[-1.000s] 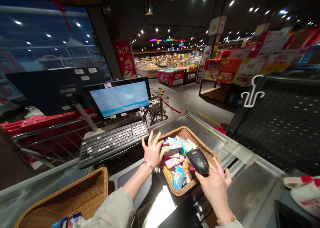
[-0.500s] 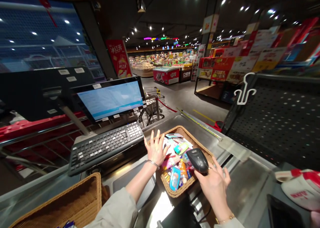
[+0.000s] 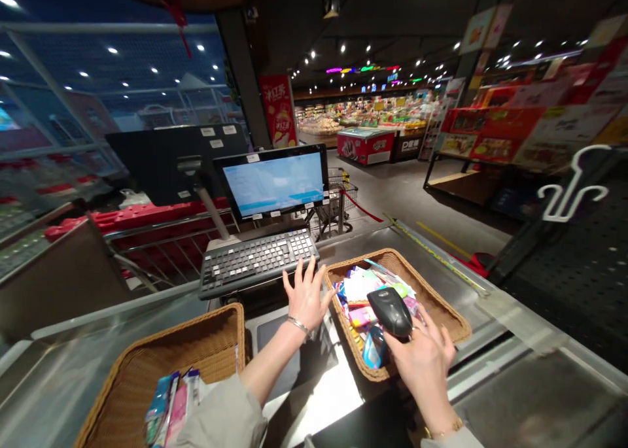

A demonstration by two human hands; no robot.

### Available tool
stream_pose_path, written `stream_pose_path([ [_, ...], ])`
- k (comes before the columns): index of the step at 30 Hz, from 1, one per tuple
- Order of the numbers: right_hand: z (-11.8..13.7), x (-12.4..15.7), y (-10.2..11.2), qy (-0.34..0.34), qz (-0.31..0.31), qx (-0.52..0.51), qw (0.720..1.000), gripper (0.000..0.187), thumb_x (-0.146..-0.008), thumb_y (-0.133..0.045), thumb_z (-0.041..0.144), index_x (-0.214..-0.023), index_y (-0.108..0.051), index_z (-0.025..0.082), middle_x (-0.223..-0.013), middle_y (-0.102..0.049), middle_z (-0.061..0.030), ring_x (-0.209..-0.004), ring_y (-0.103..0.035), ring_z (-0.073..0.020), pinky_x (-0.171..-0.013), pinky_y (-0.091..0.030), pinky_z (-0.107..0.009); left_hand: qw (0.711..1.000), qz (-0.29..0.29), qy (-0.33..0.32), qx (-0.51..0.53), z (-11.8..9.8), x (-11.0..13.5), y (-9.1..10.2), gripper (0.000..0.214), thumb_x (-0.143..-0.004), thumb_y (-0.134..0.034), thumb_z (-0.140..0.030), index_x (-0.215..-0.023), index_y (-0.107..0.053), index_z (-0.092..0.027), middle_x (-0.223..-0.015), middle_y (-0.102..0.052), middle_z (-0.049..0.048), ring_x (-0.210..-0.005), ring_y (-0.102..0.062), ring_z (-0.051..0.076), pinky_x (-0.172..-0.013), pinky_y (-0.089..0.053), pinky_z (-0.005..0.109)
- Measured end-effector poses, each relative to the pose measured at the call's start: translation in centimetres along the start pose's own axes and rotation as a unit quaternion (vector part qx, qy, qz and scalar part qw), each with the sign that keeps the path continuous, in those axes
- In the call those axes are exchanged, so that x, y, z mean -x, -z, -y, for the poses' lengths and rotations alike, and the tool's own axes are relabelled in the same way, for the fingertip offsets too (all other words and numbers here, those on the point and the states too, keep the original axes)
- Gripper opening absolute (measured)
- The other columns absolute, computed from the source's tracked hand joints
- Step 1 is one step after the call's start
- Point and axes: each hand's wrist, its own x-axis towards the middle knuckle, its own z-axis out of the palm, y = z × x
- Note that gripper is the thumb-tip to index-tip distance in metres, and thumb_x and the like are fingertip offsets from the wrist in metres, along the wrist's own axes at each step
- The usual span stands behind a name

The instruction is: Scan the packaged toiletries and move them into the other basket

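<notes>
Black and rounded, a handheld barcode scanner (image 3: 390, 312) is gripped in my right hand (image 3: 424, 353), above a wicker basket (image 3: 458, 327) full of small items. Among those items are a blue-capped pack (image 3: 374, 347) and some white and pink packets (image 3: 363, 316). My left hand (image 3: 305, 299) has its fingers spread and holds nothing. It hovers between the black keyboard (image 3: 258, 263) and the basket's left rim; whether a fingertip touches the keyboard's edge I cannot tell. At the lower left, a second wicker basket (image 3: 132, 353) holds several colourful packets (image 3: 171, 405), partly behind my left sleeve.
A lit monitor (image 3: 275, 180) stands behind the keyboard, beside the dark back of another screen (image 3: 181, 167). The metal counter (image 3: 534, 396) runs to the right. A white hook (image 3: 572, 186) hangs on a black panel. Shopping carts (image 3: 338, 203) stand beyond the counter.
My view has turned left, bringing more of the second basket and its packets into sight. My left hand has shifted from over the full basket towards the keyboard. The scanner remains in my right hand.
</notes>
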Motion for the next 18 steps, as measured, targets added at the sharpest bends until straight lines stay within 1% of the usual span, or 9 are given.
stream_pose_path([
  [3, 1.3, 0.6, -0.6, 0.031, 0.010, -0.013, 0.999, 0.041, -0.079, -0.050, 0.057, -0.079, -0.070, 0.022, -0.099, -0.073, -0.0087, -0.121, -0.049, -0.0303, -0.105, -0.022, -0.050, 1.000, 0.002, 0.014, -0.006, 1.7, 1.5, 1.2, 0.054, -0.088, -0.050, -0.052, -0.137, -0.050, -0.029, -0.155, -0.035, 0.0083, -0.145, -0.022, 0.035, -0.113, -0.008, 0.069],
  [6, 2.7, 1.2, -1.1, 0.065, 0.022, -0.031, 0.997, 0.041, -0.080, -0.050, 0.056, -0.084, -0.070, 0.020, -0.104, -0.072, -0.0103, -0.121, -0.049, -0.0306, -0.105, -0.022, -0.050, 0.999, 0.002, 0.029, -0.015, 3.5, 3.2, 2.3, 0.053, -0.089, -0.050, -0.052, -0.137, -0.050, -0.028, -0.155, -0.035, 0.0079, -0.145, -0.022, 0.034, -0.114, -0.007, 0.069],
  [10, 4.9, 2.0, -1.5, 0.093, 0.037, -0.047, 0.994, 0.041, -0.082, -0.049, 0.054, -0.088, -0.070, 0.019, -0.108, -0.071, -0.0125, -0.122, -0.049, -0.0311, -0.105, -0.023, -0.051, 0.998, 0.003, 0.055, -0.025, 6.3, 5.7, 3.6, 0.051, -0.089, -0.051, -0.050, -0.136, -0.051, -0.029, -0.154, -0.036, 0.0080, -0.144, -0.024, 0.034, -0.113, -0.010, 0.069],
  [15, 7.8, 2.9, -2.0, 0.120, 0.063, -0.062, 0.989, 0.039, -0.082, -0.049, 0.053, -0.082, -0.071, 0.021, -0.100, -0.073, -0.0106, -0.121, -0.051, -0.0308, -0.106, -0.024, -0.051, 0.994, 0.002, 0.098, -0.045, 9.6, 9.0, 4.5, 0.051, -0.090, -0.049, -0.051, -0.136, -0.051, -0.029, -0.155, -0.035, 0.0087, -0.145, -0.022, 0.034, -0.113, -0.012, 0.069],
  [18, 9.1, 3.6, -2.6, 0.129, 0.089, -0.066, 0.985, 0.037, -0.080, -0.051, 0.052, -0.082, -0.071, 0.022, -0.100, -0.073, -0.0100, -0.122, -0.050, -0.0308, -0.107, -0.022, -0.050, 0.991, 0.000, 0.121, -0.056, 11.3, 10.8, 4.9, 0.051, -0.090, -0.048, -0.051, -0.136, -0.050, -0.030, -0.155, -0.035, 0.0081, -0.145, -0.022, 0.034, -0.113, -0.012, 0.069],
])
